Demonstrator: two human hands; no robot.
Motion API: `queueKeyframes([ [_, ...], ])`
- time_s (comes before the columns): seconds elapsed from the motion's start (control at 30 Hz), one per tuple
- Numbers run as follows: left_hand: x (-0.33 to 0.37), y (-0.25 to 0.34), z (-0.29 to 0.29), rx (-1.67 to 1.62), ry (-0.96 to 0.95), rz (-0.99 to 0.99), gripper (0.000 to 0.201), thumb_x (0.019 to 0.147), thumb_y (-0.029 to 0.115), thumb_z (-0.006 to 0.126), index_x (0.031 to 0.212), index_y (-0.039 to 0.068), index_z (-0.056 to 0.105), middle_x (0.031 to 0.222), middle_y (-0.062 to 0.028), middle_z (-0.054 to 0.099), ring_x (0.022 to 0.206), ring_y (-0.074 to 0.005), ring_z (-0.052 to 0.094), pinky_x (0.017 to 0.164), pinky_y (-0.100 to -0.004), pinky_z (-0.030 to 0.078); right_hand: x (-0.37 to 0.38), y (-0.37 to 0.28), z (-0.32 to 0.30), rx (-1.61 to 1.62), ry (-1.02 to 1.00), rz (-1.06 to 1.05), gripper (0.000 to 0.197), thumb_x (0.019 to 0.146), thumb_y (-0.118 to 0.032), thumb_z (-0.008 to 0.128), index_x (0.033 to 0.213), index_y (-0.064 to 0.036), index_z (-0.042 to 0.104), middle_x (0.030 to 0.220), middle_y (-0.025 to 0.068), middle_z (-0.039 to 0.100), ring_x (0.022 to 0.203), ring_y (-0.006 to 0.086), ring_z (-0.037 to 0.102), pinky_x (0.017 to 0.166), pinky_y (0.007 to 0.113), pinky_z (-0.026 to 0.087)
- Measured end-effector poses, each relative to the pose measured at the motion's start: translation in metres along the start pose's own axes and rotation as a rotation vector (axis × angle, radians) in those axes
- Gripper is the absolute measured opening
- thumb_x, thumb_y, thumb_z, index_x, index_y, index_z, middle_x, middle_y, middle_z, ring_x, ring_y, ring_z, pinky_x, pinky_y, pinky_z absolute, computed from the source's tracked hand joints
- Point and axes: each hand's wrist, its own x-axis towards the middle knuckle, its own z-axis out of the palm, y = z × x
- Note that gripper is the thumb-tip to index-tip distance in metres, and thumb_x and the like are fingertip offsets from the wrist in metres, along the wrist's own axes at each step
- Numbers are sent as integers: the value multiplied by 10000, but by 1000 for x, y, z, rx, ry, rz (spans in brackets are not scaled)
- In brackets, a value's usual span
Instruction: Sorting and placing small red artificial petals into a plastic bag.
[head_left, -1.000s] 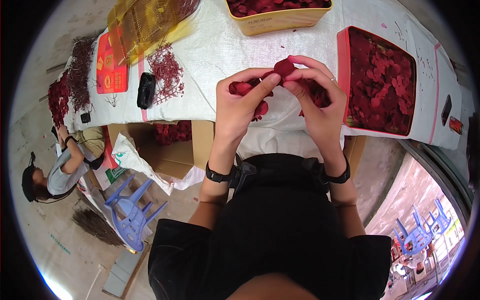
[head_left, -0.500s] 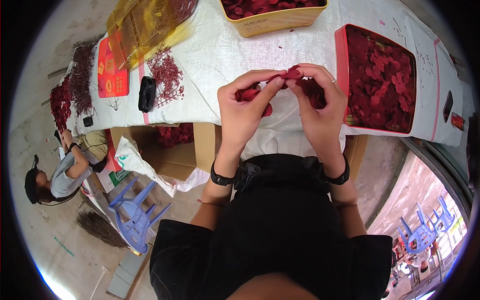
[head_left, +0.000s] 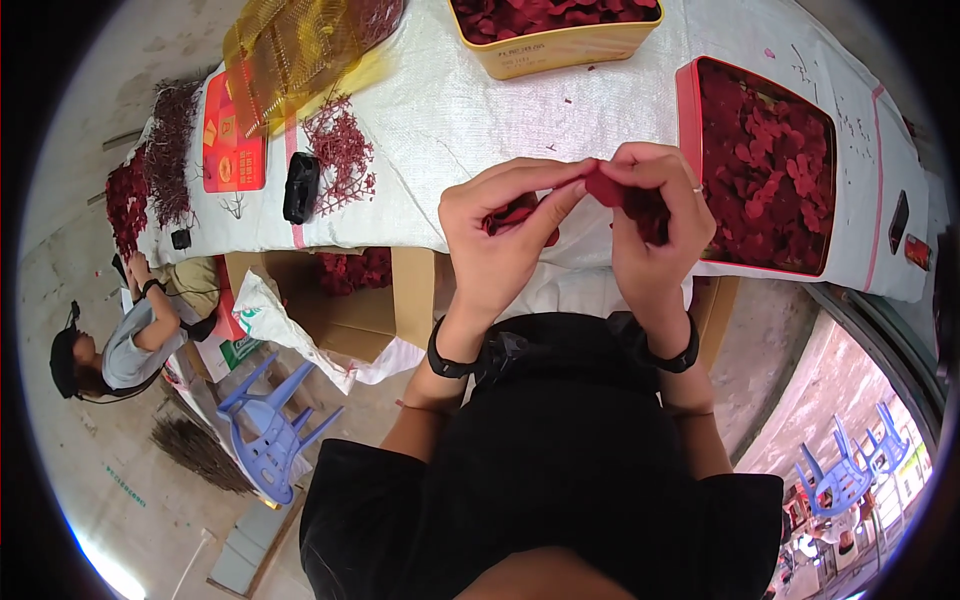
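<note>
Hands, one pair, bare, raised above the near edge of a white-covered surface [head_left: 430, 95]; wrists banded in black, forearms rising from six o'clock. Left hand [head_left: 495, 240]: back of the hand toward the lower left, index and thumb extended toward two o'clock, their tips brought together at the edge of a red petal [head_left: 604, 187]; remaining fingers curled around dark red petals [head_left: 508, 215]. Right hand [head_left: 665, 220]: knuckles bent, index and thumb closing on the same petal from its other side, a ring on one finger; further dark petals [head_left: 648, 213] gathered in the palm.

Petal: single, deep red, smooth, curved, partly covered by fingertips; located between the two hands.

Surroundings, on a dial centred on the hands: yellow tin [head_left: 565, 52], filled with red petals, at twelve o'clock; red tin [head_left: 690, 130], likewise filled, at three, near the right hand; reddish twigs [head_left: 342, 150] and black case [head_left: 300, 187] at nine; cardboard box [head_left: 413, 300], open, red material inside, between eight and nine.
</note>
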Motion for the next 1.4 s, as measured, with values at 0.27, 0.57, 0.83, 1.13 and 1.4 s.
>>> queueKeyframes([
  [0.27, 3, -2, -10, -22, -132, 105, 147, 809, -52, 644, 945, -25, 693, 883, -114, 673, 546, -57, 533, 439, -164, 395, -7, -9, 10, 80, 133, 71, 181, 739, 137, 549, 854, -2, 557, 907, 67, 576, 684, 89, 553, 573, 189, 434],
  [0.57, 12, -31, -31, -569, 61, -301, 470, 969, 400, 429, 824, -6, 618, 743, -94, 609, 440, -68, 425, 383, -202, 289, 3, -7, 4, 261, -337, 375, 98, 817, 55, 609, 826, -10, 536, 863, 28, 558, 605, 30, 485, 507, 174, 362],
  [0.83, 8, -32, -23, -200, 303, -130, 485, 977, 423, 433, 758, 16, 580, 647, -47, 539, 451, -75, 425, 380, -220, 297, -6, -15, 33, 277, -387, 543, 86, 838, -44, 670, 844, -7, 592, 693, -49, 522, 583, -4, 406, 493, 168, 291],
  [1.13, 19, -47, -35, -489, 345, -202, 488, 985, 371, 445, 618, 52, 479, 553, 18, 452, 454, -41, 345, 421, -203, 275, 1, -8, 20, 396, -326, 691, 85, 850, -74, 671, 888, -14, 626, 677, -61, 510, 583, -6, 406, 494, 161, 283],
  [1.4, 19, -45, -49, -390, -44, -307, 356, 943, 269, 542, 673, 43, 491, 565, 27, 402, 426, -36, 308, 371, -208, 190, 15, -2, 18, 173, -171, 406, 52, 825, -55, 681, 860, -50, 642, 687, -37, 520, 563, 23, 430, 480, 190, 309],
])
